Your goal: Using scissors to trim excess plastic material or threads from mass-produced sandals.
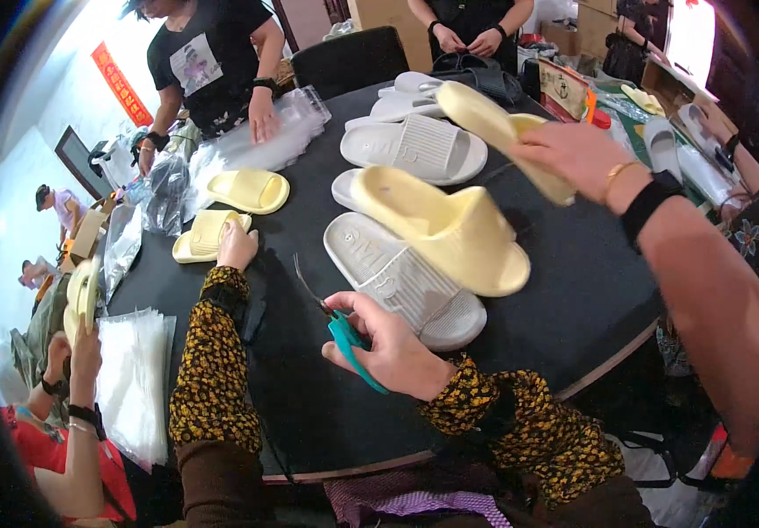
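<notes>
Left hand [237, 246]: one, at the right end of a yellow slipper [209, 236], left side of the black table [287, 387]. Fingers lie against the strap; their tips are partly hidden, so a firm hold cannot be told.

Right hand [392, 348]: one, near centre, closed around the teal handle of scissors [344, 339]; fingers cover part of the handle, and the thin blades point far and left, their edges hard to make out.

Yellow slippers, lying: three. One under the left hand; a second [252, 191] just beyond it; a large third [450, 233] right of centre, covering part of a grey slipper [379, 268].

Yellow footwear, held by others: two lots, at right in a blurred hand [577, 158] and at near left, edge-on; number in each unclear.

Grey slippers: one nearest, one plain beyond [410, 148], others overlapped at the far side; total uncertain.

Clear plastic bags: one stack [133, 378] at near left, edges merging; one heap [287, 136] at far left, blurred.
</notes>
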The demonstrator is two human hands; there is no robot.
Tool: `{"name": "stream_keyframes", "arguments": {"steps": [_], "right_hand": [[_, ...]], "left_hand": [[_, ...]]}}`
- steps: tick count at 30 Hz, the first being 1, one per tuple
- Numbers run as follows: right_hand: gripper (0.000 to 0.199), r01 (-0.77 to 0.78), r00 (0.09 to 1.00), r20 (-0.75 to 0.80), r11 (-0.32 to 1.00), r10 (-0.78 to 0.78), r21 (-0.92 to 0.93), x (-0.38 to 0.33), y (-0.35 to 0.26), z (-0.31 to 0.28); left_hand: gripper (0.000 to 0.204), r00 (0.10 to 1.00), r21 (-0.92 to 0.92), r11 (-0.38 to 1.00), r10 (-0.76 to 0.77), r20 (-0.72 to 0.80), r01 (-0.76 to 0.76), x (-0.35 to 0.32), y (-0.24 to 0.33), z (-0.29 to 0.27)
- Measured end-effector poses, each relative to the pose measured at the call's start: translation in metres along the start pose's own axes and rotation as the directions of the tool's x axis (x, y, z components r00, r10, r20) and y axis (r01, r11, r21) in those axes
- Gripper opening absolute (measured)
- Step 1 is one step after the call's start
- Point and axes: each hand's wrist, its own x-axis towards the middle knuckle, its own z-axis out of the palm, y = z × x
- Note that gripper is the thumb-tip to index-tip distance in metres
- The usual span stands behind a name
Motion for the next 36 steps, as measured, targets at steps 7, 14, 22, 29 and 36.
{"name": "stream_keyframes", "arguments": {"steps": [7, 14, 22, 29, 36], "right_hand": [[0.048, -0.004, 1.0, 0.002, 1.0, 0.004, -0.005, -0.005, -0.005, 0.001], [0.047, -0.022, 1.0, 0.011, 1.0, 0.022, -0.011, -0.003, -0.012, 0.003], [0.049, -0.018, 1.0, 0.021, 0.999, 0.018, -0.034, -0.008, -0.003, 0.006], [0.047, -0.003, 1.0, -0.003, 0.999, 0.003, -0.051, -0.01, 0.007, 0.013], [0.047, -0.023, 0.999, -0.026, 0.995, 0.02, -0.101, -0.011, 0.01, 0.011]], "left_hand": [[0.061, 0.994, 0.013, 0.996, 0.09, -0.067, -0.089, 0.006, -0.012, 0.01], [0.054, 1.0, 0.02, 1.0, -0.022, -0.009, 0.022, 0.001, 0.003, -0.007], [0.056, 1.0, 0.086, 0.996, 0.001, 0.019, -0.002, -0.002, -0.002, -0.002], [0.049, 0.999, 0.121, 0.992, -0.037, -0.01, 0.037, 0.004, -0.002, 0.006], [0.04, 0.999, 0.128, 0.991, -0.033, 0.02, 0.03, 0.012, 0.007, 0.013]]}}
